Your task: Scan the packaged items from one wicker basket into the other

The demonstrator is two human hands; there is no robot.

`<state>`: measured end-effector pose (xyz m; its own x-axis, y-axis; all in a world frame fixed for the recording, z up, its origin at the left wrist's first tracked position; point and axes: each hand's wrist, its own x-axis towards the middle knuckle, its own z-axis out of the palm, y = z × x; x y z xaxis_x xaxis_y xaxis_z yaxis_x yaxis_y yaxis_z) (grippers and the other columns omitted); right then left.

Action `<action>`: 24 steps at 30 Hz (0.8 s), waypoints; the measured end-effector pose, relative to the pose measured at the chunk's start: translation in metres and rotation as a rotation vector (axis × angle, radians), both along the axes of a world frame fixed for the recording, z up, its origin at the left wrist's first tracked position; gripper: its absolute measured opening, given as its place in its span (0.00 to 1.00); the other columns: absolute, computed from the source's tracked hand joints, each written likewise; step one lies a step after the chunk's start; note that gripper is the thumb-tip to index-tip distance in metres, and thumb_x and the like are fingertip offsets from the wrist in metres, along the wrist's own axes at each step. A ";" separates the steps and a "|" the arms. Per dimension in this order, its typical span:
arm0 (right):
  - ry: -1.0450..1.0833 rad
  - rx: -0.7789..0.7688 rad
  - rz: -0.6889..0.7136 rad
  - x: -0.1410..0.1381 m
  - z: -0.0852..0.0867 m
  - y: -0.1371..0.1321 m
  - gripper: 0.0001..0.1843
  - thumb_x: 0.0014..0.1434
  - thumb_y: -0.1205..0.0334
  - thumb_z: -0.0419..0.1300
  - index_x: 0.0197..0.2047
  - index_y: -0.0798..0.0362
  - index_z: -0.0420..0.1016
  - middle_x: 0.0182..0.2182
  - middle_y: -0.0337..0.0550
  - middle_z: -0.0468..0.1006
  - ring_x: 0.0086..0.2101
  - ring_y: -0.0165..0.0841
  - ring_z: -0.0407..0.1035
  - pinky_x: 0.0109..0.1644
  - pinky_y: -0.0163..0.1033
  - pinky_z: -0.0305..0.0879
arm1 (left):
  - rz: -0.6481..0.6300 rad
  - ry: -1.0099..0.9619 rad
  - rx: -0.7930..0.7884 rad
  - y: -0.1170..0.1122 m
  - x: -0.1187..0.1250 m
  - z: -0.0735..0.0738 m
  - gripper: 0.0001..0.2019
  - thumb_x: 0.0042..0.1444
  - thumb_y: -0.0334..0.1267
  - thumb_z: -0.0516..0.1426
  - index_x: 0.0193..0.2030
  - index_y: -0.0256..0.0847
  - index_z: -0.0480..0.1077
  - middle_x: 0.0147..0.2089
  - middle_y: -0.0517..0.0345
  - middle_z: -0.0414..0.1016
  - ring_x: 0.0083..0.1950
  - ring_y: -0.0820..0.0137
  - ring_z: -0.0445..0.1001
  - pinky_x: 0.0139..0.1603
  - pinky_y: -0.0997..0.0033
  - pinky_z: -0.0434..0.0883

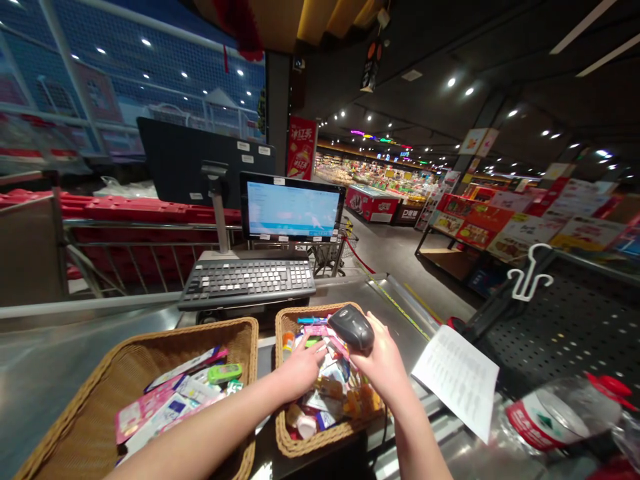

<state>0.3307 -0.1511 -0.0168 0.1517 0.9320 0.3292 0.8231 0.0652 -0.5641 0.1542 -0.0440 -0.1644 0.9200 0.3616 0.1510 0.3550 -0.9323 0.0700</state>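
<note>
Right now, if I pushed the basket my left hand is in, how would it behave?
The basket would probably flex slightly, being woven. Its wide, low shape suggests sliding rather than tipping. The small packages heaped loosely inside would likely shift if jolted.

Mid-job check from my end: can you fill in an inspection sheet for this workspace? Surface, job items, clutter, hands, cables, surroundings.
Surface: shiny metal counter.
Job items: left basket and right basket, both holding small packaged goods; black scanner above the right basket.
Clutter: printed sheet and clear bottle on the right; keyboard behind the baskets.
Left hand: fingers among goods in the right basket; grip unclear.
Right hand: holding the scanner.
Cables: dark cord beside the right basket; its ends can't be traced.
Surroundings: lit screen beyond the keyboard; boxed goods on display at right. Other people: nothing seen.
</note>
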 end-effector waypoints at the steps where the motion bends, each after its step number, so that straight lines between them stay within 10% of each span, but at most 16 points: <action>1: -0.004 0.002 0.000 -0.001 0.000 0.000 0.26 0.51 0.61 0.62 0.55 0.52 0.71 0.57 0.52 0.73 0.65 0.51 0.57 0.66 0.62 0.52 | 0.012 0.009 -0.007 0.001 0.000 0.000 0.09 0.57 0.32 0.56 0.38 0.40 0.79 0.62 0.49 0.71 0.68 0.54 0.60 0.72 0.41 0.33; 24: -0.051 0.077 -0.006 -0.034 0.022 0.005 0.29 0.50 0.65 0.59 0.57 0.54 0.69 0.58 0.54 0.72 0.65 0.53 0.55 0.67 0.65 0.49 | 0.197 -0.276 0.162 0.024 -0.085 0.118 0.04 0.58 0.37 0.59 0.34 0.40 0.74 0.67 0.49 0.64 0.71 0.51 0.55 0.69 0.30 0.35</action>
